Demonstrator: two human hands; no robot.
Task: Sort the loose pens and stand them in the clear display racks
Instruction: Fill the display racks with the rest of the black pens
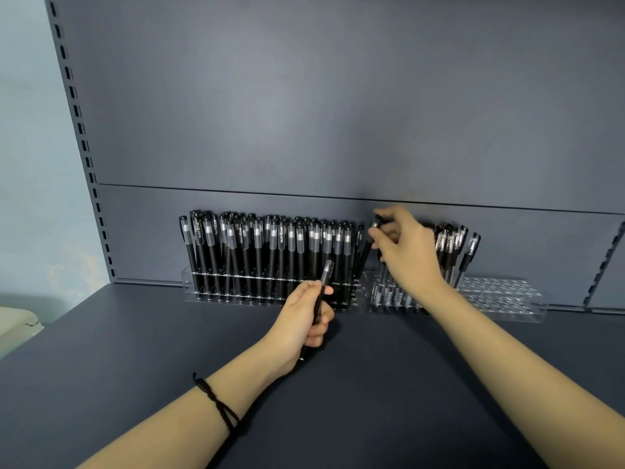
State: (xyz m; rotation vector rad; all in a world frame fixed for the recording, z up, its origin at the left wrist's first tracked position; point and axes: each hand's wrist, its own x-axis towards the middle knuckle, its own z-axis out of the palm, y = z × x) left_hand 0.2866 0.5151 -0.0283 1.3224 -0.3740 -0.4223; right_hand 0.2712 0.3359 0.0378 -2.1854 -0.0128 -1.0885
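Observation:
Two clear display racks stand against the back panel of a dark shelf. The left rack (189, 282) is packed with several upright black pens (257, 252). The right rack (507, 299) holds several clear-barrelled pens (453, 245) at its left part, and its right holes hold nothing. My left hand (306, 316) is shut on a black pen (325, 275), tilted up toward the left rack's right end. My right hand (406, 252) is raised between the racks and pinches the cap of another black pen (367, 245), which leans at the left rack's right end.
The dark shelf surface (135, 350) stretches in front of the racks. A slotted upright (77, 130) runs up the left side, another bracket (605, 265) is at the right. A pale object (17, 323) sits beyond the shelf's left edge.

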